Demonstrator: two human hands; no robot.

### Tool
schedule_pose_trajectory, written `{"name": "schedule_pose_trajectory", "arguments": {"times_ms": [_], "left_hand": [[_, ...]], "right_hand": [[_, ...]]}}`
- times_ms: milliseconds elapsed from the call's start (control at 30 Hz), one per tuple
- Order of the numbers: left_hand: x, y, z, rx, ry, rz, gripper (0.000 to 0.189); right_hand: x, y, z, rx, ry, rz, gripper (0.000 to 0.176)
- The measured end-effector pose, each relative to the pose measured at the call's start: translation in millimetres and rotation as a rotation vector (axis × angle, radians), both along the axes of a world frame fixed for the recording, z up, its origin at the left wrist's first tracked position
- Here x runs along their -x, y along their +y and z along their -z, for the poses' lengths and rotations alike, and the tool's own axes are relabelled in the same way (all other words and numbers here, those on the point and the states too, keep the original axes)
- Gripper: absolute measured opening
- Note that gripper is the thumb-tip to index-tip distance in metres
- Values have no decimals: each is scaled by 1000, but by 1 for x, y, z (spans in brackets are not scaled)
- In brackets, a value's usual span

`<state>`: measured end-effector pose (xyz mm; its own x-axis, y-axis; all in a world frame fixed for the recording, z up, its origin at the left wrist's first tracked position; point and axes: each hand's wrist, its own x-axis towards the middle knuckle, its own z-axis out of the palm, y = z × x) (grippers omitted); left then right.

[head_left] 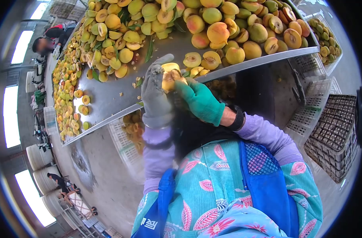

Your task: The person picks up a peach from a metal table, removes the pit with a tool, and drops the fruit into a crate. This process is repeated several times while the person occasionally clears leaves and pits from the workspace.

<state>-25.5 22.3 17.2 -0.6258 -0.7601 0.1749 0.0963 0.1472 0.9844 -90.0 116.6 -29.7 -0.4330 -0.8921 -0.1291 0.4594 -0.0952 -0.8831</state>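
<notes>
In my left hand [154, 97], gloved in grey, is a cut yellow peach [170, 76]; the fingers are wrapped around its left side. Its brownish inner flesh faces up. My right hand [204, 104], in a green glove, is closed with its fingertips pressed on the peach's lower right side. Whether those fingers also hold a small tool is hidden. Both hands are over the near edge of a metal table [165, 47]. Just beyond them lie peach halves [210, 60] with open cavities, and a heap of peaches [218, 32], some whole and some cut.
More peach halves [68, 95] spread along the table's left side. Below the edge stands a white crate [127, 144] with fruit. To the right are a filled crate [325, 41], a white crate [312, 105] and a dark crate [333, 133]. Another person [46, 45] is at the far left.
</notes>
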Motion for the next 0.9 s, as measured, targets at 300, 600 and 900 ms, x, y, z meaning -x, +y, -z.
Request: {"name": "schedule_pose_trajectory", "arguments": {"times_ms": [300,600,900], "left_hand": [[9,17,0,-635,219,135,28],[9,16,-6,-513,-86,94,41],[-66,4,3,-862,404,-116,35]], "right_hand": [[33,19,-29,-238,-44,-287,38],[14,33,-48,13,-1017,-548,40],[15,42,-42,228,-1061,-926,35]]}}
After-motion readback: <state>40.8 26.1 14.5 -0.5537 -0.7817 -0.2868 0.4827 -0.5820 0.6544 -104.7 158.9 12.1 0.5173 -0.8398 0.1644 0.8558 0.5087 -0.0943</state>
